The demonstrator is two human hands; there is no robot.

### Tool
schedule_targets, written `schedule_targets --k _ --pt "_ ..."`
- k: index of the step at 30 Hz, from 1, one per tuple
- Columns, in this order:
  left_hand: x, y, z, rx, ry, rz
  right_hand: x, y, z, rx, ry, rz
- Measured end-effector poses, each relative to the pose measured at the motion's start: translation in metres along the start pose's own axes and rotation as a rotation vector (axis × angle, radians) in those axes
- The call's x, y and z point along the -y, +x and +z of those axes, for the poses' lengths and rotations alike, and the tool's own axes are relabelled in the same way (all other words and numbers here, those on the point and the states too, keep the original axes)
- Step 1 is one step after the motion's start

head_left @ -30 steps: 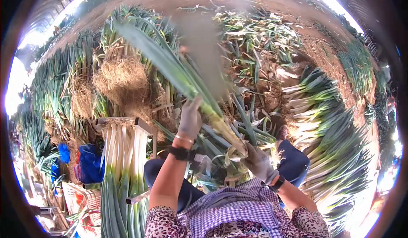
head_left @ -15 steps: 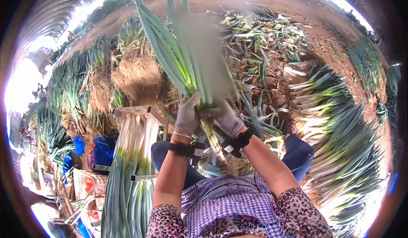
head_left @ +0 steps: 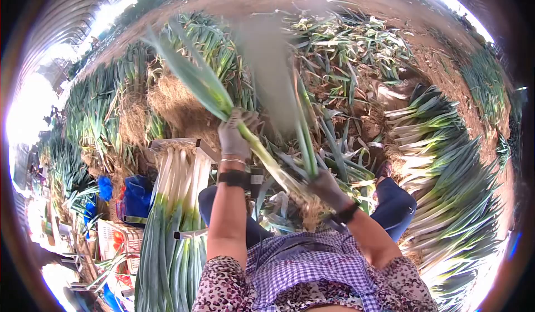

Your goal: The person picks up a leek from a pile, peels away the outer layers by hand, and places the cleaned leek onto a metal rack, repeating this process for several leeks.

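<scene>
Gloved, my left hand [head_left: 236, 134] is wrapped round a leek [head_left: 262, 153] where its pale stem meets the green leaves. The leaves fan out to the upper left, and the shaggy roots point down toward my lap. Lower and to the right, my gloved right hand [head_left: 330, 191] is closed on a strip of long green leek leaves [head_left: 304, 142] that stands up out of the fist. This fist is beside the root end of the leek. A grey blur covers part of the middle of the view.
To my left, a metal frame [head_left: 192, 234] holds a bundle of trimmed leeks [head_left: 167, 211]. A plastic crate [head_left: 134, 248] stands beyond it. A long row of leeks [head_left: 446, 184] lies on my right. Leaf scraps [head_left: 356, 50] and rooted leeks [head_left: 173, 100] cover the ground ahead.
My hands have moved apart. The right hand has come down and right with leaves in it, away from the leek; the left hand has risen slightly left, tilting the leek leftward.
</scene>
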State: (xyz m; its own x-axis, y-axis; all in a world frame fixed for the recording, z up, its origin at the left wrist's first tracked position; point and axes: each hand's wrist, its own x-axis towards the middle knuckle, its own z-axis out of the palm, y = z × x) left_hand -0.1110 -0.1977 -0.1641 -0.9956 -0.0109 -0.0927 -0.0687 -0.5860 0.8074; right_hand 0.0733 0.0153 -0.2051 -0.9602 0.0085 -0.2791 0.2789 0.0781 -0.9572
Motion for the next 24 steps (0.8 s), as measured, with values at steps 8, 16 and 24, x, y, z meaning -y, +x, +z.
schedule_targets --k 8,16,24 --pt "-0.022 -0.008 -0.011 0.25 -0.208 -0.053 -0.011 -0.005 -0.037 -0.161 -0.553 -0.181" --pt "-0.016 -0.051 0.027 0.131 -0.234 0.005 0.075 0.049 0.075 -0.219 -0.649 -0.705" --pt "-0.018 -0.069 0.034 0.145 -0.165 0.054 0.075 0.051 0.062 -0.319 -0.494 -0.817"
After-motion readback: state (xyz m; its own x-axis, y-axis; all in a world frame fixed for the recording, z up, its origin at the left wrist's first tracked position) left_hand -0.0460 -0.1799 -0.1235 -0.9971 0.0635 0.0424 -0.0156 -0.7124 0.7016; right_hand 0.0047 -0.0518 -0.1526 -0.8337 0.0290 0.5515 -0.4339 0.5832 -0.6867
